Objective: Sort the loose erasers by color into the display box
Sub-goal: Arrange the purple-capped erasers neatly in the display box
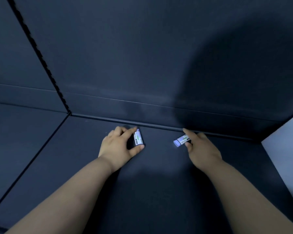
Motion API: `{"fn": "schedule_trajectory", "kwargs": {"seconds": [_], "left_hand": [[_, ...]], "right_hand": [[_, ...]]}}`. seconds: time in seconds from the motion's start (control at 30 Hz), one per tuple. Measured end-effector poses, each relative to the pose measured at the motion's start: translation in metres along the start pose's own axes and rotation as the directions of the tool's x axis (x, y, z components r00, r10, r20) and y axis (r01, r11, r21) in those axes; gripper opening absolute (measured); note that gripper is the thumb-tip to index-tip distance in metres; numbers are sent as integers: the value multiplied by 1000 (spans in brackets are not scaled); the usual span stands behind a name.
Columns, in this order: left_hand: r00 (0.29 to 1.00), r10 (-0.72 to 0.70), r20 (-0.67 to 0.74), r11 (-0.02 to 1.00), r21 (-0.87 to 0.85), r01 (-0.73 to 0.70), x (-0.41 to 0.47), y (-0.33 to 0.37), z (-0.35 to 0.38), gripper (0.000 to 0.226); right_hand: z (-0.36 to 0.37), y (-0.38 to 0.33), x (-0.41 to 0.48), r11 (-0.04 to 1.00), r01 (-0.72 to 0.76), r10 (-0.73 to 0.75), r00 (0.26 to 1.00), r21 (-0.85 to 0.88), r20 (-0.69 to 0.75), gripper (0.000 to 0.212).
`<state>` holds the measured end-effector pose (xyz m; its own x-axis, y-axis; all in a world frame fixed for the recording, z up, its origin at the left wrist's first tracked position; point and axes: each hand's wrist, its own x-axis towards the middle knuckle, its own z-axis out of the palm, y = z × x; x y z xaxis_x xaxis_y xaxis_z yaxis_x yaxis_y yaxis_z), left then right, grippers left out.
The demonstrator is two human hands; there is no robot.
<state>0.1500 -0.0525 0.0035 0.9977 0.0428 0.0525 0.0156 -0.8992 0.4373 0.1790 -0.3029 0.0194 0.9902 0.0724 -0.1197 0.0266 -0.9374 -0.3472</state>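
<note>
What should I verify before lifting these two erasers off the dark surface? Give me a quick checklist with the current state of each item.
1. Left hand pinches the left eraser between forefinger and thumb, one at each end: ok.
2. Right hand pinches the right eraser at its right end only: ok, though a shallow hold.
3. Colours match: both erasers show a pale purple end beyond the paper sleeve: ok.
4. Hands apart, with bare dark surface between them: ok.
5. Display box in sight as a target: not ok, none is visible.
6. Erasers already off the surface: cannot tell.
</note>
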Motion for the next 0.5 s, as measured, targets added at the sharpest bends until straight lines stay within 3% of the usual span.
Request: {"fn": "schedule_trajectory", "kwargs": {"seconds": [0.17, 0.33, 0.5], "left_hand": [[998, 27, -56, 999, -33, -29, 0, -3, 4, 65], [998, -15, -61, 999, -37, 12, 0, -3, 6, 83], [998, 3, -64, 999, -40, -5, -1, -3, 6, 71]], "right_hand": [[-5, -5, 5, 999, 11, -11, 1000, -51, -4, 24], [-1, -39, -9, 990, 79, -78, 997, -115, 7, 46], [5, -60, -20, 978, 202, -198, 977, -57, 74, 51]]}}
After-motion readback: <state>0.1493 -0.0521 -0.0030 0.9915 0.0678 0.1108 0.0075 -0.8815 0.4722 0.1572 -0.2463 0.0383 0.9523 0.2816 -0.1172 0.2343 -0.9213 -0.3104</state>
